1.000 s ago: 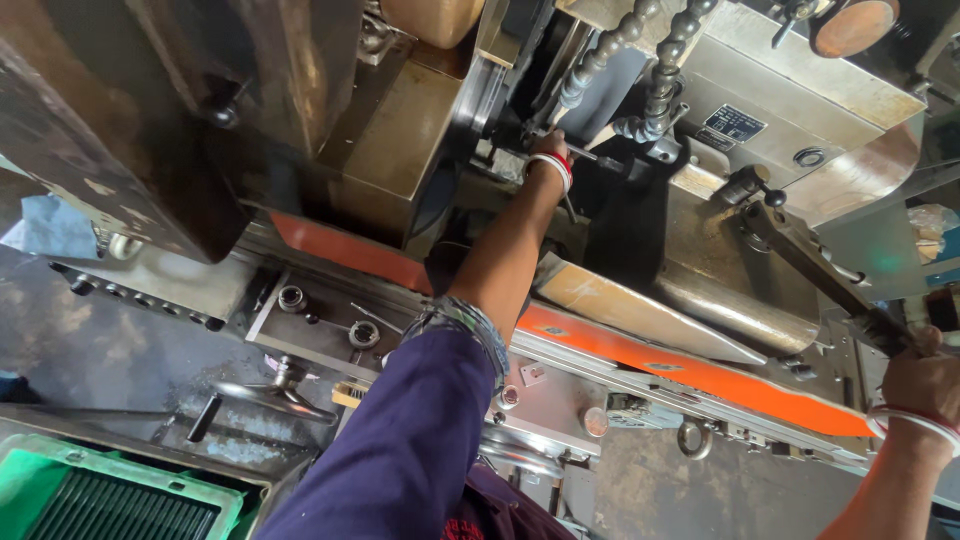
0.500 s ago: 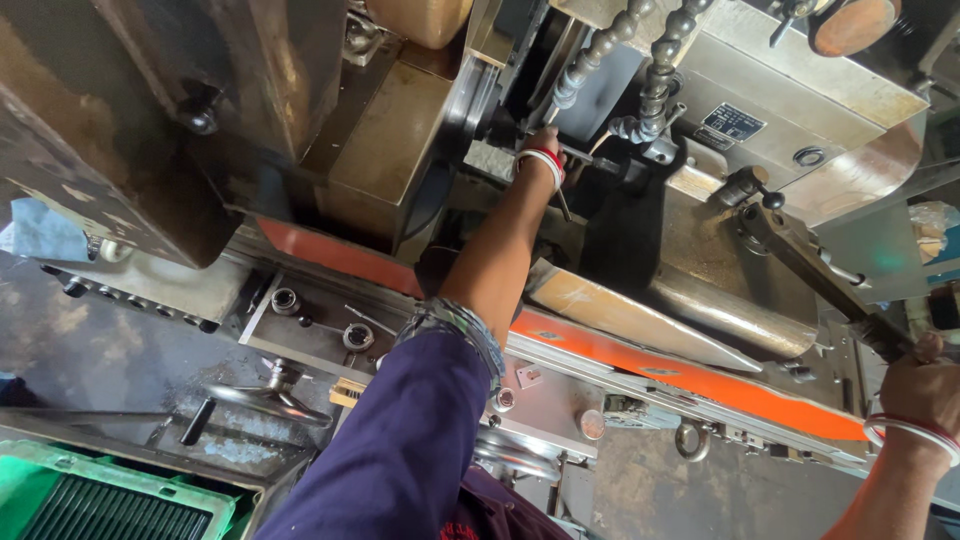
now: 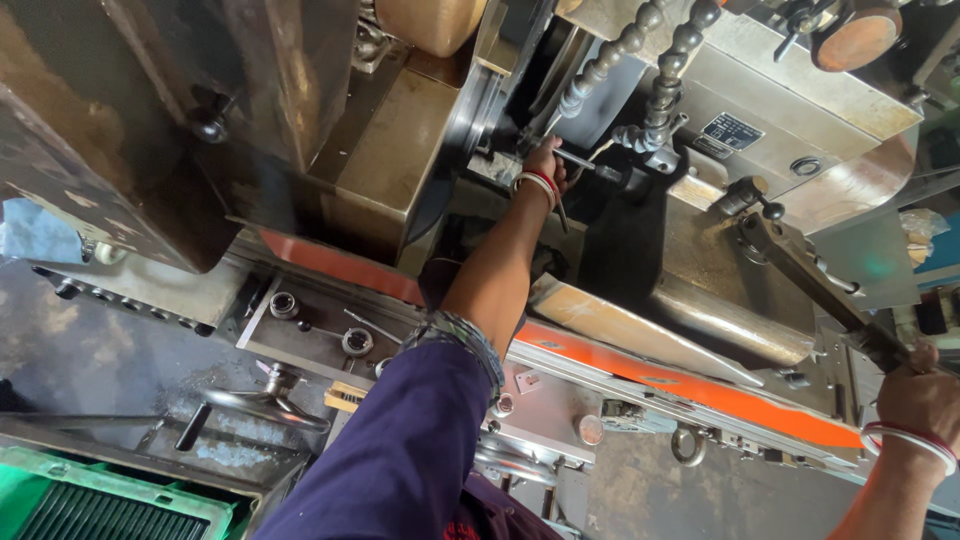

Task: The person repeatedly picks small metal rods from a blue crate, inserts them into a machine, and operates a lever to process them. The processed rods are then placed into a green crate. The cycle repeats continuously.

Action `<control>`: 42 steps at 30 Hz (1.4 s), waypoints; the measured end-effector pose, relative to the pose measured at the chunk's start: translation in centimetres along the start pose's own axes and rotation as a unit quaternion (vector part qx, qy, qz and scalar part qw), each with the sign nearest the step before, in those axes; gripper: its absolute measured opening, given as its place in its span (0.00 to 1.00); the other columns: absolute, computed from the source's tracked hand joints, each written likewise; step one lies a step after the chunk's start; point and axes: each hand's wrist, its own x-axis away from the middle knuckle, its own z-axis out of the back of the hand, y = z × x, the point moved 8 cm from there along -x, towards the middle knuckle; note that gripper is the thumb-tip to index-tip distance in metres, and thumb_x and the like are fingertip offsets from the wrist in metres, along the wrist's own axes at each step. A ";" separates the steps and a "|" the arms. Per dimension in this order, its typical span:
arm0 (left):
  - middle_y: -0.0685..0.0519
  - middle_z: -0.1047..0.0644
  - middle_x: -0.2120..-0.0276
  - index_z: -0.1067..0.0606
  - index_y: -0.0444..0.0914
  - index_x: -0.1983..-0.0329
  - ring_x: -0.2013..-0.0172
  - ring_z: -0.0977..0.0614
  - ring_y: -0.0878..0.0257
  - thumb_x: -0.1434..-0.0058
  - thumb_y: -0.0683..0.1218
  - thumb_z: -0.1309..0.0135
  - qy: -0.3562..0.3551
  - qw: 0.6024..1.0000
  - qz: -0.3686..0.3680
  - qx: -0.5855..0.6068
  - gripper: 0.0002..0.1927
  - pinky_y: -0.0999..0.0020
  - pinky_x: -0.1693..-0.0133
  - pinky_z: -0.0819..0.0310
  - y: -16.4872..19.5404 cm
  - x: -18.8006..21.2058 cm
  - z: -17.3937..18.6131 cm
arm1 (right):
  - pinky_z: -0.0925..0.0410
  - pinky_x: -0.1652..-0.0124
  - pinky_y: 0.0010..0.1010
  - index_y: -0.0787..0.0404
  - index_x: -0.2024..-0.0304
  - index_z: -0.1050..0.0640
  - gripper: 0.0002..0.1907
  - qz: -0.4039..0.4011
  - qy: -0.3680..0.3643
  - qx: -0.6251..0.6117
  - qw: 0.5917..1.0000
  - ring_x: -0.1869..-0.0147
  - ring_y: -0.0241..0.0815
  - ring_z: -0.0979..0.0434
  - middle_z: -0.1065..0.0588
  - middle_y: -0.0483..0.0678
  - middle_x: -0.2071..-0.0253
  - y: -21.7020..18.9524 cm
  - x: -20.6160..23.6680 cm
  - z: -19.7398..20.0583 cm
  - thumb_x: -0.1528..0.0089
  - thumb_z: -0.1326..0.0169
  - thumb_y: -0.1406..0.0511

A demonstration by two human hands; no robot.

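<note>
My left hand (image 3: 543,166), with red and white bangles at the wrist, reaches deep into a large metal machine. Its fingers are closed around a thin dark metal rod (image 3: 592,167) that points right, just below two segmented coolant hoses (image 3: 662,72). The arm wears a dark blue sleeve rolled to the elbow. At the far right edge my right hand (image 3: 920,397) grips the end of a long steel lever (image 3: 800,265) that runs up and left to a pivot with a small black knob (image 3: 771,211).
An orange strip (image 3: 690,385) runs along the machine bed. Metal rings (image 3: 355,342) lie on a grey ledge. A chrome handwheel (image 3: 265,400) sits below them, and a green crate (image 3: 90,505) fills the bottom left corner. A heavy dark housing (image 3: 150,110) overhangs upper left.
My left hand stays at the same spot inside the machine and the rod now shows more plainly. My right hand on the lever has dropped slightly.
</note>
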 end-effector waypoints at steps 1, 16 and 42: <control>0.57 0.41 0.88 0.38 0.46 0.80 0.88 0.41 0.62 0.39 0.63 0.46 -0.001 1.000 0.008 -0.014 0.24 0.64 0.83 0.48 0.0 -0.1 0.1 | 0.29 0.67 0.44 0.72 0.71 0.18 0.37 0.001 0.000 -0.005 1.000 0.72 0.60 0.20 0.25 0.64 0.78 -0.2 0.1 0.1 0.22 0.68 0.56; 0.61 0.38 0.84 0.26 0.49 0.62 0.86 0.38 0.68 0.38 0.73 0.54 -0.030 0.998 -0.027 0.058 0.25 0.67 0.81 0.46 1.2 -1.3 0.7 | 0.32 0.73 0.36 0.65 0.74 0.20 0.34 0.045 0.068 0.078 0.994 0.75 0.51 0.22 0.27 0.56 0.82 -3.1 0.7 2.5 0.21 0.67 0.56; 0.55 0.28 0.73 0.25 0.38 0.54 0.85 0.35 0.60 0.31 0.51 0.61 0.067 0.982 -0.030 0.172 0.16 0.60 0.85 0.35 1.1 1.7 3.7 | 0.34 0.76 0.40 0.64 0.70 0.18 0.31 0.031 0.005 0.006 0.999 0.77 0.53 0.23 0.24 0.57 0.80 -4.4 1.9 1.5 0.22 0.62 0.57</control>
